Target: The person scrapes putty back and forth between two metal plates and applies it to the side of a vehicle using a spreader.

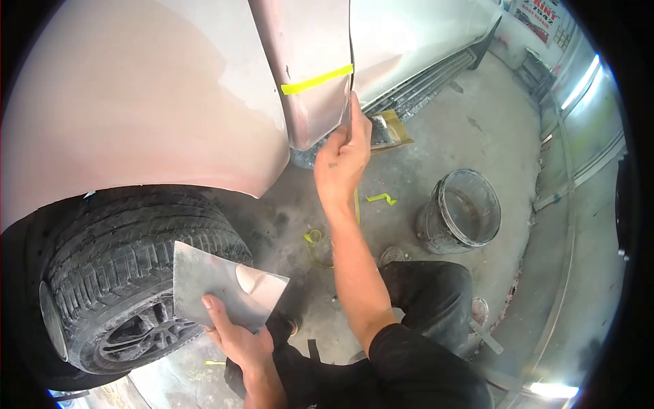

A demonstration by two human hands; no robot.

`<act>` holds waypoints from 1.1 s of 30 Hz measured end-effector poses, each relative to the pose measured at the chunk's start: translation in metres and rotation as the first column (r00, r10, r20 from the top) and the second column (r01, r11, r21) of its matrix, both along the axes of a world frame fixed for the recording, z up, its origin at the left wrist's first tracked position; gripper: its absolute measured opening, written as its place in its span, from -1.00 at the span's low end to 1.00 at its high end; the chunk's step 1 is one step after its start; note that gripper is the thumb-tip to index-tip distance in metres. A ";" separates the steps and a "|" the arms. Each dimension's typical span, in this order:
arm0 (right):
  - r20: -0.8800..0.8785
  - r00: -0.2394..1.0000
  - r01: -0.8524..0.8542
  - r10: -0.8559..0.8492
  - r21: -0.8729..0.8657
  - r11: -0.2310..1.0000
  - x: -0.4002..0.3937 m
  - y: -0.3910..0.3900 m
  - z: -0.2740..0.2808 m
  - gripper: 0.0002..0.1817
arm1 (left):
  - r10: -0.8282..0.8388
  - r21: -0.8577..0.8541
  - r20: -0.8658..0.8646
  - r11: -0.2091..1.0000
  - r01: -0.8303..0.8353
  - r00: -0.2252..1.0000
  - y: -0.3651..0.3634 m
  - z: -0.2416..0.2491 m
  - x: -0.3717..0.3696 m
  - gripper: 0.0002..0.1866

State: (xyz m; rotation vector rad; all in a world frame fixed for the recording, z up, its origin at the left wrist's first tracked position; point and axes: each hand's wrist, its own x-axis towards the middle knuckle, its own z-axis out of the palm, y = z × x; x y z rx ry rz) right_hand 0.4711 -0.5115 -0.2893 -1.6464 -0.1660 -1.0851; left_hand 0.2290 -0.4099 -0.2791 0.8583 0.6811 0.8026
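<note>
Grip, right hand: fingers pressed flat along rear edge of fender panel, just below yellow tape strip, at the door gap. Left hand pinches a metal mixing board w/ filler smear, near the tire. Advice: keep fingertip pressure even, follow the edge line, hold board level. Bucket sits well apart on floor.

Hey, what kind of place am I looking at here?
Most likely a car body repair shop. A car's body panel looks dull and sanded, with yellow masking tape across it; the left hand holds a flat metal board, and a dirty bucket stands on the stained concrete floor.
</note>
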 end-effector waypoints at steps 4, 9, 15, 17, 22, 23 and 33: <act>0.006 1.000 -0.027 0.026 0.046 0.999 -0.008 0.021 0.003 -0.31 | 0.024 -0.036 -0.041 0.999 -0.026 0.999 -0.002 0.006 0.001 -0.46; -0.086 0.981 -0.168 0.176 0.099 0.981 -0.030 0.008 -0.022 -0.42 | -0.052 0.027 0.026 0.998 0.051 0.998 -0.002 -0.002 0.002 -0.45; -0.089 0.995 -0.023 0.037 0.159 0.987 0.006 0.002 -0.018 -0.46 | -0.058 0.040 0.007 0.998 0.058 0.998 0.001 -0.005 0.002 -0.42; -0.064 0.998 0.016 -0.007 0.139 0.990 0.007 0.009 -0.016 -0.45 | -0.067 0.042 0.023 0.997 0.066 0.998 0.001 -0.005 0.001 -0.42; 0.002 1.000 0.025 -0.025 0.113 0.993 0.005 0.029 -0.019 -0.43 | -0.059 0.001 0.013 0.998 0.059 0.998 0.002 -0.003 -0.003 -0.44; 0.010 1.000 -0.009 0.008 0.106 0.994 -0.005 0.035 -0.019 -0.43 | -0.070 -0.008 0.029 0.998 0.070 0.997 0.001 -0.002 -0.002 -0.45; -0.106 0.902 -0.207 0.417 0.743 0.637 -0.003 -0.046 -0.064 -0.71 | -0.103 -0.156 0.060 0.982 0.111 0.993 0.008 -0.007 -0.002 -0.55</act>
